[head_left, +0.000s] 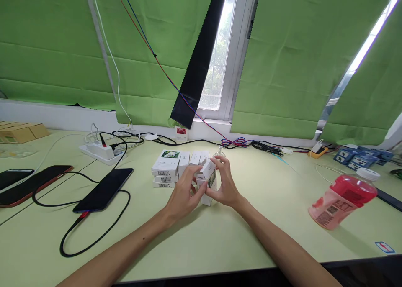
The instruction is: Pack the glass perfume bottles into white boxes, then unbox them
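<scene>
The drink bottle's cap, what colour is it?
The cap is white; the head view shows it best.

A bare left forearm (135,243) and right forearm (276,243) angle inward over the tabletop's (266,186) near edge, the left hand (185,191) and right hand (226,185) facing each other, fingers (188,174) bent, thumbs (199,193) close together.
</scene>
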`<control>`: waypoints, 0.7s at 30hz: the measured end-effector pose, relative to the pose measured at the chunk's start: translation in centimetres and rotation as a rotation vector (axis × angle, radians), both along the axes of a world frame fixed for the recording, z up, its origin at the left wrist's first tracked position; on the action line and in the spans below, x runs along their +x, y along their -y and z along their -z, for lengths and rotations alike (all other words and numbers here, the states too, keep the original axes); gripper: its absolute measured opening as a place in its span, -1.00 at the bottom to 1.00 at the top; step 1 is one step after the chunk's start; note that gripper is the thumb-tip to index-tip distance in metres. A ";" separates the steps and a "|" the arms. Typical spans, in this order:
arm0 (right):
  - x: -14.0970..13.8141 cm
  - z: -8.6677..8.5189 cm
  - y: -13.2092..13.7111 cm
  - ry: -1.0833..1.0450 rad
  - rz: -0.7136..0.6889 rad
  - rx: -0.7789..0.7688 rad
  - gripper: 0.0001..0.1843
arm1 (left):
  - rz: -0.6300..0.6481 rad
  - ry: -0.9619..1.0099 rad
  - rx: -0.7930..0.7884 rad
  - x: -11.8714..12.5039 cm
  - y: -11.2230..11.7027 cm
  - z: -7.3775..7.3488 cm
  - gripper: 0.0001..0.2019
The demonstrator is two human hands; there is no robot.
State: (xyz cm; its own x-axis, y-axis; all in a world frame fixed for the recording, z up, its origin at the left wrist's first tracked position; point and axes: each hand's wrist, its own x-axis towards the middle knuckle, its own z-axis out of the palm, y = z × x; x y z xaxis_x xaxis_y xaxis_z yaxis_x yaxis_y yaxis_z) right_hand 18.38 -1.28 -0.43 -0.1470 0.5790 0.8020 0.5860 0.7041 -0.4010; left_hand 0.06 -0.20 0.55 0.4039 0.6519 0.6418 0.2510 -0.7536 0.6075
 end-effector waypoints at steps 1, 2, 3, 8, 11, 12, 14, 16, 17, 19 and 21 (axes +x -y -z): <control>0.0 0.0 0.0 0.006 0.003 0.000 -0.12 | 0.002 0.001 0.001 0.0 0.0 0.0 -0.65; 0.0 0.0 0.0 0.009 0.004 0.000 -0.12 | 0.006 0.000 0.002 0.0 0.0 0.0 -0.65; 0.0 0.1 0.0 0.012 0.004 -0.001 -0.12 | 0.010 -0.002 0.001 0.0 0.0 0.0 -0.65; 0.1 0.1 -0.1 0.018 -0.011 -0.018 -0.12 | 0.024 -0.016 0.009 0.1 0.3 -0.3 -0.68; 0.1 0.2 -0.1 0.020 -0.022 -0.028 -0.13 | 0.023 -0.025 0.034 0.1 0.3 -0.4 -0.70; 0.1 0.2 -0.1 0.023 -0.024 -0.024 -0.13 | 0.025 -0.027 0.044 0.2 0.3 -0.5 -0.70; 0.1 0.2 -0.1 0.031 -0.021 -0.011 -0.14 | 0.029 -0.031 0.067 0.2 0.3 -0.5 -0.70; 0.0 0.2 -0.1 0.034 -0.010 0.001 -0.17 | 0.030 -0.034 0.082 0.2 0.3 -0.5 -0.70; 0.0 0.2 -0.2 0.033 -0.004 0.002 -0.18 | 0.028 -0.034 0.085 0.2 0.3 -0.5 -0.70; 0.0 0.1 -0.1 0.026 0.004 -0.005 -0.20 | 0.024 -0.034 0.084 0.1 0.3 -0.4 -0.69; -0.1 0.1 -0.1 0.017 0.001 -0.009 -0.23 | 0.025 -0.034 0.079 0.1 0.2 -0.3 -0.70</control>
State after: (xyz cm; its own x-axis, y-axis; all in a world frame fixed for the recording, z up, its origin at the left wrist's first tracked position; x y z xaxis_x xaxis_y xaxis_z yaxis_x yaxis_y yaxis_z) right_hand 18.29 -1.18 -0.49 -0.1597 0.5868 0.7938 0.5939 0.6995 -0.3975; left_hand 0.17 -0.43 0.89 0.4417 0.5890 0.6767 0.2510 -0.8053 0.5371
